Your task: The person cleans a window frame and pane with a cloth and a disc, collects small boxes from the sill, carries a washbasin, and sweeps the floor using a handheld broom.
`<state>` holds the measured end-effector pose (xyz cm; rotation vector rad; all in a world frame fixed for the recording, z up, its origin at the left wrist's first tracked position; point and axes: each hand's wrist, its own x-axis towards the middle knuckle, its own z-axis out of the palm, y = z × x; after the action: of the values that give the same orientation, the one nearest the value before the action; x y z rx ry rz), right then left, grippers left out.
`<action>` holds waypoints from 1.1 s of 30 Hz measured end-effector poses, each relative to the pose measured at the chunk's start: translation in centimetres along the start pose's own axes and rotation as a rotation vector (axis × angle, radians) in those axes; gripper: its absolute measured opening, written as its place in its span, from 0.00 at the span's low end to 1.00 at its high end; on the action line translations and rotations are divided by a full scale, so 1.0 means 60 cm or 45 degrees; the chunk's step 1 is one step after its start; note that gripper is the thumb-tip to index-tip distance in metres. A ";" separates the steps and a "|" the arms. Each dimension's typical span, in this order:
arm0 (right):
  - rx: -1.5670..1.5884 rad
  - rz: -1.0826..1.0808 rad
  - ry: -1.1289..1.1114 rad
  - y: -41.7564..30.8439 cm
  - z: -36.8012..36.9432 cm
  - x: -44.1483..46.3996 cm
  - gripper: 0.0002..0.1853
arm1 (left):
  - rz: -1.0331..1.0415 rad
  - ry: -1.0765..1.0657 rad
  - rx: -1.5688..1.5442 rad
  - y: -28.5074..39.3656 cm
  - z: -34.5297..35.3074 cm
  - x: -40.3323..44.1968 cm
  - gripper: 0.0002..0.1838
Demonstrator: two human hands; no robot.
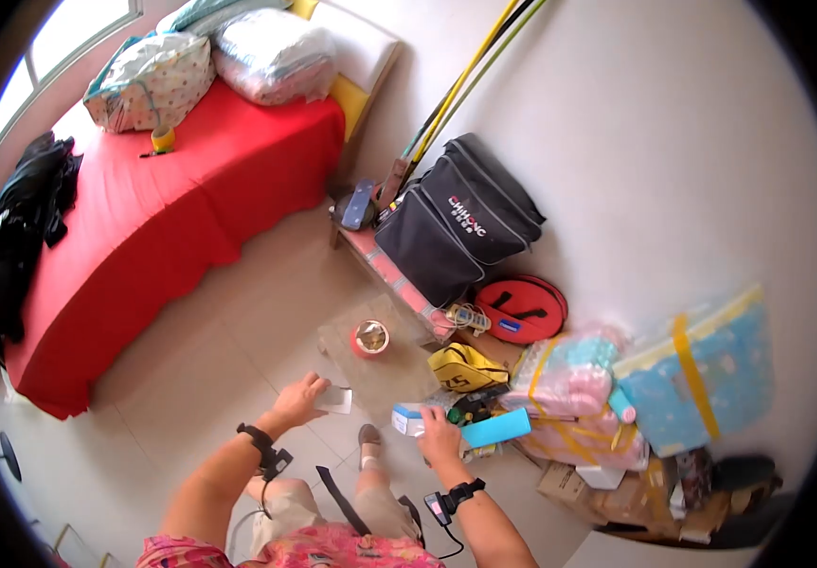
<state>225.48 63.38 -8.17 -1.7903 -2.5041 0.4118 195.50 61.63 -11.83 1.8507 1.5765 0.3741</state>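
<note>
My left hand point(300, 399) is closed on a small flat white card-like piece point(335, 401), held by its near edge. My right hand point(439, 437) grips a small blue and white box point(407, 419) at its right end. Just right of that hand is a bright blue flat piece point(496, 429); I cannot tell whether it touches the hand. Beyond both hands, a red-rimmed round container point(369, 338) with something inside stands on a low pale board or stool point(337, 343). Both wrists wear black straps with small devices.
Left is a bed with a red cover point(190, 199). A black bag point(465, 218) sits on a low bench. At right are a round red case point(522, 310), a yellow pouch point(466, 367), plastic-wrapped bundles point(574, 374) and cardboard boxes point(626, 497). Long poles point(465, 80) lean on the wall.
</note>
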 end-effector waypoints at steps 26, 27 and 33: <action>-0.308 -0.260 -0.374 0.048 0.069 0.200 0.27 | -0.596 0.475 -0.368 0.011 0.291 0.138 0.46; -0.309 -0.312 -0.368 0.059 0.071 0.195 0.27 | -0.601 0.430 -0.384 0.022 0.276 0.124 0.46; 0.297 -0.411 -0.281 0.101 0.050 0.192 0.32 | -0.597 0.193 -0.571 -0.028 0.256 -0.010 0.31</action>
<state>226.70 75.41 -13.91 -1.2924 -2.6861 0.8785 203.41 56.50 -24.08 1.0999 1.7897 0.6012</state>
